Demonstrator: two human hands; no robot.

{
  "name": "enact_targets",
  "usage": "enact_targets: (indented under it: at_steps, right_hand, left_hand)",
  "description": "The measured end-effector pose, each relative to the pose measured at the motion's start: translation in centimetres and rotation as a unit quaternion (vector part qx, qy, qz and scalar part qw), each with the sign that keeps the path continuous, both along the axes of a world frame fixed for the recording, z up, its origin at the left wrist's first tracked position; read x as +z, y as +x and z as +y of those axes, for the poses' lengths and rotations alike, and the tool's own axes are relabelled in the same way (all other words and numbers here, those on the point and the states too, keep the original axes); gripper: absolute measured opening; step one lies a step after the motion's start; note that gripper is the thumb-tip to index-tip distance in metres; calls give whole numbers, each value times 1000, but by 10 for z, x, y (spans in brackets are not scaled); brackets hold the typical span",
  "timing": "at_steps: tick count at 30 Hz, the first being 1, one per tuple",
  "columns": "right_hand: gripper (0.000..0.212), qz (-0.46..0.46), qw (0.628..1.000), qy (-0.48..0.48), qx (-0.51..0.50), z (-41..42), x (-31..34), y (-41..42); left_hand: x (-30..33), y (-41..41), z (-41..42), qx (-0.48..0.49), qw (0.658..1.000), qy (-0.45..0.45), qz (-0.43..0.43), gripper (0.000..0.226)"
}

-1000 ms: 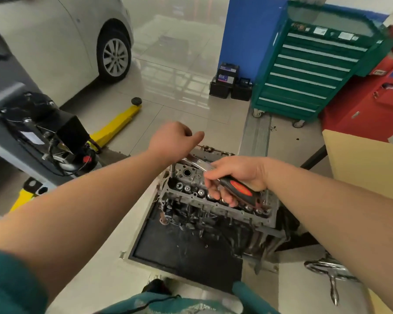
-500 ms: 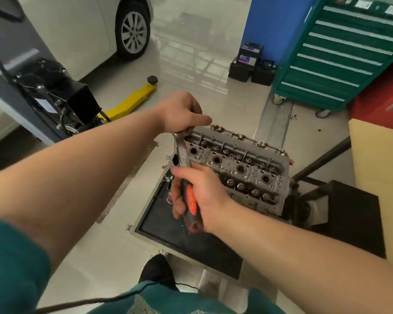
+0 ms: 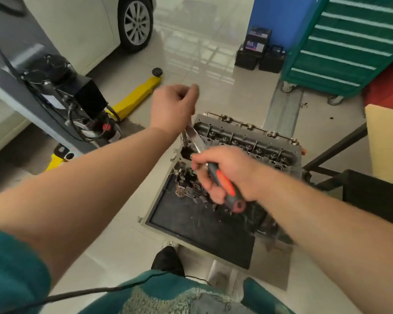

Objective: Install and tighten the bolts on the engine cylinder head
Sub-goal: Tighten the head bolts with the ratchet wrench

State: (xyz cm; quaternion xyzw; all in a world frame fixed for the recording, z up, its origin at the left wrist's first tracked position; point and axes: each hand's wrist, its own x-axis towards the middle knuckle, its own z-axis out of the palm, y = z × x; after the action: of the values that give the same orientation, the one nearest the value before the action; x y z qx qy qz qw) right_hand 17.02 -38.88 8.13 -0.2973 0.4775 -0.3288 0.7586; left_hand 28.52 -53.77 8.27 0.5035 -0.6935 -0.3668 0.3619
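The grey metal cylinder head (image 3: 247, 141) sits on top of an engine block on a stand, in the middle of the head view. A ratchet wrench (image 3: 222, 182) with a grey and red handle stands over the head's left end. My right hand (image 3: 227, 171) is closed around its handle. My left hand (image 3: 173, 107) is curled over the top of the wrench's head end, above the left corner of the cylinder head. The socket and the bolt beneath it are hidden by my hands.
A black drip tray (image 3: 191, 225) lies under the engine. A yellow floor jack (image 3: 136, 96) and a grey lift post (image 3: 55, 98) stand to the left, a white car (image 3: 89, 26) behind. A green tool cabinet (image 3: 349, 46) and black batteries (image 3: 256, 51) are at the back right.
My right hand has swung the wrench handle from left of the cylinder head round to the right. My left hand stays over the wrench's head end.
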Motion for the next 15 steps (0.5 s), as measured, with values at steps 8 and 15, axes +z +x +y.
enact_targets:
  at_steps: [8,15]
  right_hand:
    - [35,52,989,-33,137,-23,1,-69]
    - [27,-13,998,-64,18,-7,-10,-53]
  left_hand:
    - [-7,-24,18,99,977,122,141,36]
    - [-4,-28,10,113,965,149,185,40]
